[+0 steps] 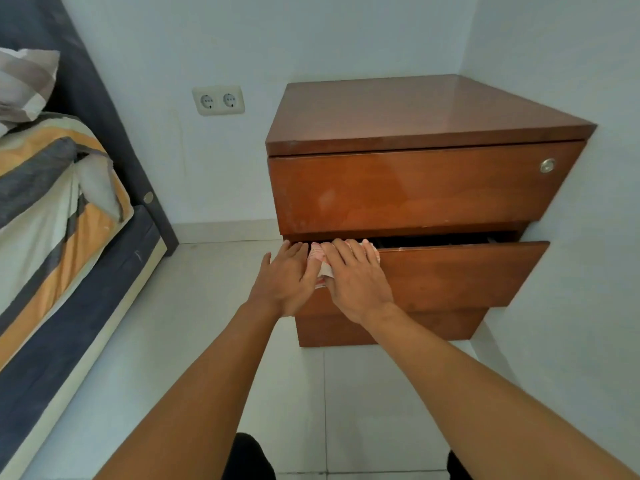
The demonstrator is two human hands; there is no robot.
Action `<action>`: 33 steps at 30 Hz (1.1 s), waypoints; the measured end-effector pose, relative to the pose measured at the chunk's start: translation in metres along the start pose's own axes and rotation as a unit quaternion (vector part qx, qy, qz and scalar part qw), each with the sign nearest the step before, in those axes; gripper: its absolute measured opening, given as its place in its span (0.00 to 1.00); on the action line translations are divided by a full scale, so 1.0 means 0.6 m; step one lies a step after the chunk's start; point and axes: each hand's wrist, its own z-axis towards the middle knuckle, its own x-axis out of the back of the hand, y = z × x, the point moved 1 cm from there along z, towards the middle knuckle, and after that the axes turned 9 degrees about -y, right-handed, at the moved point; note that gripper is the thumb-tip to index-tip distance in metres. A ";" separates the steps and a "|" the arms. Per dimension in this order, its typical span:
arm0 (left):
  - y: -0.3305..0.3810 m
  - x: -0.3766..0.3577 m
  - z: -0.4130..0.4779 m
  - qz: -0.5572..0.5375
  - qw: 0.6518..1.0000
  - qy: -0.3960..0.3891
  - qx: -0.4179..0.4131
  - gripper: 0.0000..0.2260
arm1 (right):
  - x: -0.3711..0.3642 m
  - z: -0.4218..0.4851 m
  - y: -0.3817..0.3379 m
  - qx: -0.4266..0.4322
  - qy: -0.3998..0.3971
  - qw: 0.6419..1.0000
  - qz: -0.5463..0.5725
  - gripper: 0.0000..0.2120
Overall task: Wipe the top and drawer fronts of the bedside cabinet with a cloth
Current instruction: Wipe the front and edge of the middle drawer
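A brown wooden bedside cabinet stands in the room's corner. Its top drawer front, with a round metal lock at the right, is closed. The second drawer is pulled out a little, leaving a dark gap above it. A white cloth with red print lies over the upper left edge of that drawer front. My right hand presses flat on the cloth. My left hand rests beside it at the drawer's left corner, fingers touching the cloth's edge. Most of the cloth is hidden under my hands.
A bed with a striped cover and dark headboard stands at the left. A double wall socket sits between bed and cabinet. White wall closes in on the cabinet's right side. Pale floor tiles lie between bed and cabinet.
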 end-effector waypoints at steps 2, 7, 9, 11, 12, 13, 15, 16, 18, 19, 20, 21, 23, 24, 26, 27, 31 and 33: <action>0.008 -0.017 0.008 0.026 0.999 0.002 0.031 0.30 | 0.008 -0.012 0.034 -0.018 -0.004 1.000 -0.012 0.27; 0.008 -0.028 0.012 0.067 0.996 0.025 0.051 0.34 | 0.034 -0.045 0.129 -0.055 -0.016 0.997 -0.049 0.26; 0.006 -0.028 0.010 0.079 0.996 0.021 0.041 0.35 | 0.045 -0.060 0.167 -0.066 -0.018 0.996 -0.063 0.26; 0.003 -0.031 0.007 0.090 0.995 0.020 0.035 0.34 | 0.056 -0.074 0.202 -0.077 -0.017 0.994 -0.076 0.25; 0.002 -0.032 0.006 0.096 0.995 0.021 0.033 0.33 | 0.061 -0.081 0.219 -0.083 -0.016 0.993 -0.082 0.25; 0.001 -0.033 0.005 0.101 0.994 0.023 0.032 0.32 | 0.065 -0.089 0.236 -0.089 -0.013 0.992 -0.088 0.25; 0.000 -0.033 0.003 0.110 0.993 0.022 0.034 0.32 | 0.071 -0.102 0.270 -0.099 -0.009 0.990 -0.101 0.25; -0.001 -0.032 0.003 0.113 0.993 0.020 0.035 0.32 | 0.074 -0.108 0.287 -0.105 -0.007 0.989 -0.107 0.25; -0.002 -0.031 0.002 0.113 0.993 0.018 0.034 0.33 | 0.080 -0.118 0.320 -0.114 -0.002 0.987 -0.112 0.24; -0.002 -0.030 0.002 0.112 0.993 0.018 0.032 0.33 | 0.082 -0.122 0.335 -0.117 0.004 0.987 -0.114 0.23; -0.003 -0.030 0.001 0.111 0.993 0.017 0.031 0.34 | 0.084 -0.127 0.350 -0.120 0.010 0.986 -0.117 0.23; -0.003 -0.030 0.000 0.111 0.993 0.016 0.030 0.34 | 0.088 -0.134 0.362 -0.126 0.016 0.984 -0.122 0.23; -0.004 -0.031 0.000 0.113 0.993 0.013 0.031 0.33 | 0.093 -0.147 0.389 -0.143 0.018 0.981 -0.130 0.24; -0.003 -0.032 -0.001 0.112 0.993 0.012 0.032 0.32 | 0.095 -0.153 0.402 -0.150 0.017 0.979 -0.133 0.24; -0.002 -0.033 -0.002 0.111 0.993 0.013 0.034 0.32 | 0.097 -0.163 0.424 -0.155 0.017 0.979 -0.133 0.24; -0.001 -0.032 -0.002 0.111 0.993 0.014 0.035 0.33 | 0.097 -0.165 0.432 -0.155 0.017 0.979 -0.130 0.24; -0.002 -0.033 -0.003 0.109 0.993 0.006 0.034 0.32 | 0.093 -0.168 0.448 -0.166 0.005 0.975 -0.148 0.20; 0.004 -0.037 -0.001 0.103 0.994 -0.004 0.032 0.31 | 0.092 -0.173 0.461 -0.165 -0.013 0.974 -0.155 0.23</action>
